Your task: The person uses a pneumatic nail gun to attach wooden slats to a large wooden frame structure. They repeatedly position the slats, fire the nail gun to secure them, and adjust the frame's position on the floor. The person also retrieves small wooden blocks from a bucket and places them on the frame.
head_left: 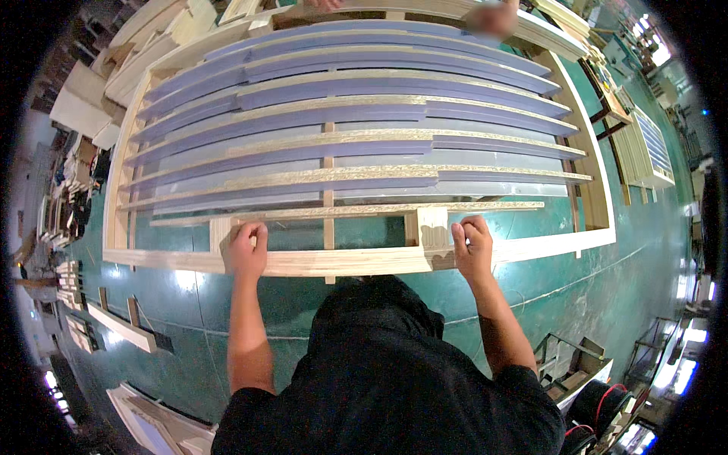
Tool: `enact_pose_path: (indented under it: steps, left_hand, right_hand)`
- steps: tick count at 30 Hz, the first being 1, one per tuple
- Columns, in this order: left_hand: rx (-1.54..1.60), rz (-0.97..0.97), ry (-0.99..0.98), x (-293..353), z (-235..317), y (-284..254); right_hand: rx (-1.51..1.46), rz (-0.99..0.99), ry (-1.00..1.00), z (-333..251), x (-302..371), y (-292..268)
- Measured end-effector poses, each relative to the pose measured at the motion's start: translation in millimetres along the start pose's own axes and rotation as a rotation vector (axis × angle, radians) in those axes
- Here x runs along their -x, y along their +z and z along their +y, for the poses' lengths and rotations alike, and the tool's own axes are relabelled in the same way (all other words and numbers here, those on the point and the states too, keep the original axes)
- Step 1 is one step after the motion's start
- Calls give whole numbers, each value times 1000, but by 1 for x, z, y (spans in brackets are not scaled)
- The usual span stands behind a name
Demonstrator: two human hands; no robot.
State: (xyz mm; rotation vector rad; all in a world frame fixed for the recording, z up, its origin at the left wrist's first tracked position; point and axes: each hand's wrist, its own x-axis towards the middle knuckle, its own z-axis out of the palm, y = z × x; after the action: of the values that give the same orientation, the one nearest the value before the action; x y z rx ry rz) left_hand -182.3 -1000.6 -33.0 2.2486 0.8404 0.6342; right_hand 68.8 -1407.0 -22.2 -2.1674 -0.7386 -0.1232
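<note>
In front of me lies a large pale wooden frame [356,262], with long particleboard strips [341,139] with bluish-purple faces running across inside it. My left hand [249,246] is closed at the near rail, right beside a short wooden block [221,232] set against the rail's inner side. Over the same rail, my right hand [474,246] has its fingers curled in, just right of a second wooden block [433,227]. A small pale spot shows between its fingers; what either hand holds, if anything, cannot be made out.
Another person's hand [327,4] rests at the far rail. Stacked wooden frames [163,49] stand at the far left, timber pieces [121,326] lie on the green floor, and a striped panel stack [644,148] sits to the right. A bin-like box [580,368] is at lower right.
</note>
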Motion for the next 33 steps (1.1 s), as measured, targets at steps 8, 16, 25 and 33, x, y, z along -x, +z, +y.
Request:
enact_pose_path:
  steps: [8, 16, 25, 33]
  left_hand:
    - [-222, -11, 39, -2, 0, 5]
    - [-320, -144, 63, 1, -4, 12]
    - [-310, -178, -51, -8, 8, 18]
    - [-319, -229, -34, -7, 3, 11]
  right_hand:
    - [68, 29, -91, -1, -8, 6]
    - [85, 15, -97, 2, -9, 0]
    - [204, -199, 80, -8, -6, -3]
    - [190, -140, 85, -14, -7, -1]
